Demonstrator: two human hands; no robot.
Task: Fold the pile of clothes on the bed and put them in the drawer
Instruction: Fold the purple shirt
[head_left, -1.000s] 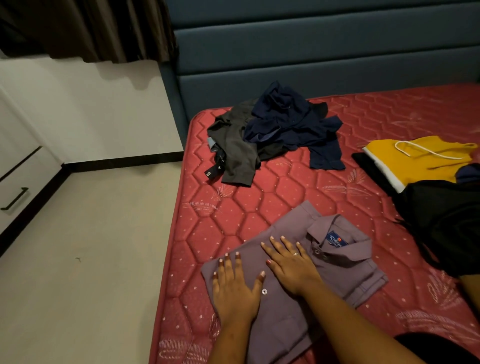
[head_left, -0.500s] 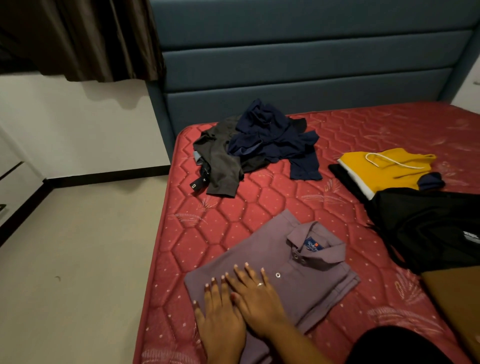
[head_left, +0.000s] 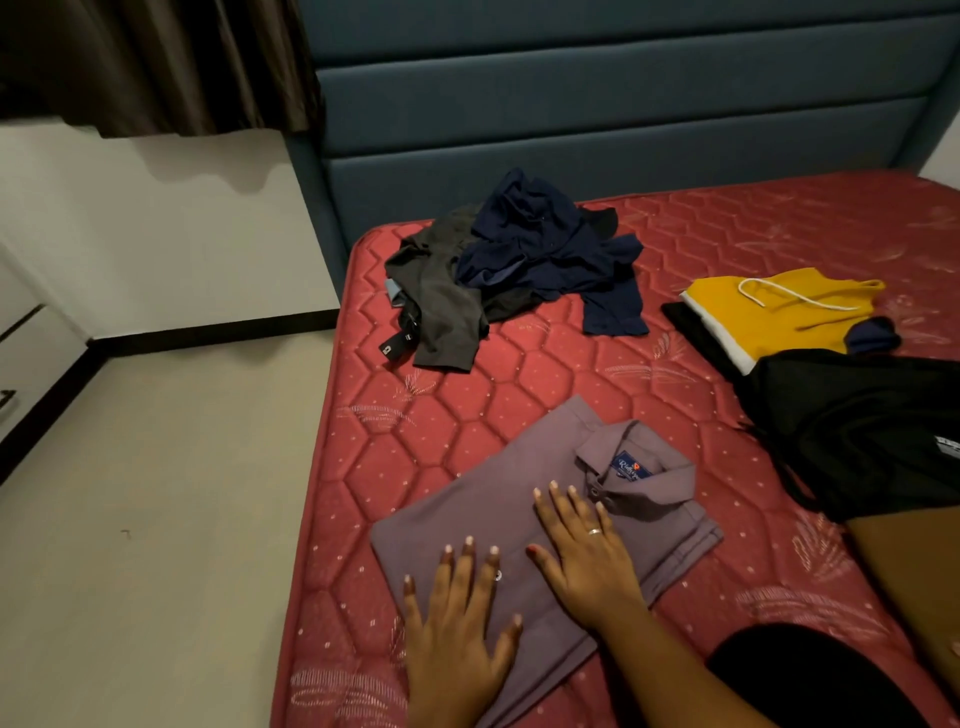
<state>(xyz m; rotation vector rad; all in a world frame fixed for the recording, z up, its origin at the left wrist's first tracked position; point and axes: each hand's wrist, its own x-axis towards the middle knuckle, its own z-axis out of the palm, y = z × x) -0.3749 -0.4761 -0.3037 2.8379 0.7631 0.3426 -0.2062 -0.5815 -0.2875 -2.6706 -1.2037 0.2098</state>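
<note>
both hands press flat on a folded purple shirt (head_left: 498, 499) on the red bed (head_left: 519, 384), left hand (head_left: 457, 634) near its lower edge, right hand (head_left: 587, 556) below the collar, fingers (head_left: 558, 506) straight, gripping nothing. beyond, an unfolded dark pile (head_left: 514, 265) lies near the headboard (head_left: 597, 119).

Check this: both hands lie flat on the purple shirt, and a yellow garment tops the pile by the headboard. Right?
No: head view shows a navy garment topping the pile; left hand and right hand lie flat on the purple shirt.
</note>
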